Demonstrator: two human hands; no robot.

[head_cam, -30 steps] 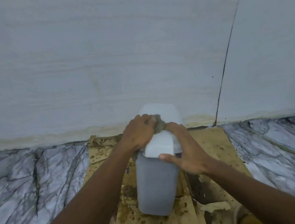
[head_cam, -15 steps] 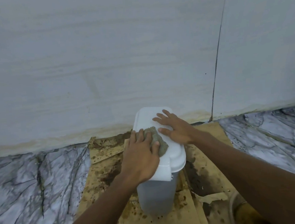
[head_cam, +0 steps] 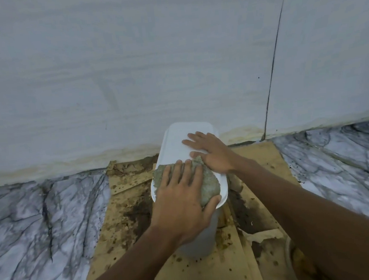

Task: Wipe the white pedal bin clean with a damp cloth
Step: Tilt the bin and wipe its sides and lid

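Observation:
The white pedal bin [head_cam: 175,145] stands upright on stained cardboard against the wall, its lid closed. A grey-green damp cloth [head_cam: 209,182] lies on the near half of the lid. My left hand [head_cam: 182,204] presses flat on the cloth, fingers spread over it and thumb hooked round its near right edge. My right hand [head_cam: 211,153] rests flat and open on the far right part of the lid, its thumb touching the cloth's far corner. The bin's pedal is hidden.
Dirty, spotted cardboard sheets [head_cam: 127,212] cover the floor under and around the bin. Marble-patterned floor [head_cam: 35,220] lies on both sides. A pale wall [head_cam: 129,67] with a dark vertical seam [head_cam: 272,66] rises right behind. A round rim [head_cam: 288,253] shows at lower right.
My right hand left the bin's side and laid itself flat on the lid. My left hand spread the cloth out and slid it toward the lid's near edge.

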